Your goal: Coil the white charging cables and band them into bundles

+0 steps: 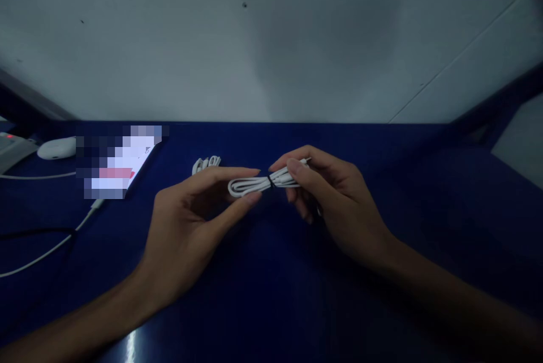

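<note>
Grip of both hands: left hand (190,221), right hand (335,199); cable bundle (263,184) between.

Head camera looks down, close over the table (271,306).

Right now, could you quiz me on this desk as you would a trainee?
1. True or false: both hands hold the white cable bundle.
2. What wraps the bundle's middle? A) a dark tie B) red tape C) nothing
3. Fill in: a second white coil lies on the blue ____, behind the left hand.

Key: 1 true, as the left hand pinches one end and the right hand the other. 2 A, the dark tie. 3 table.
</note>
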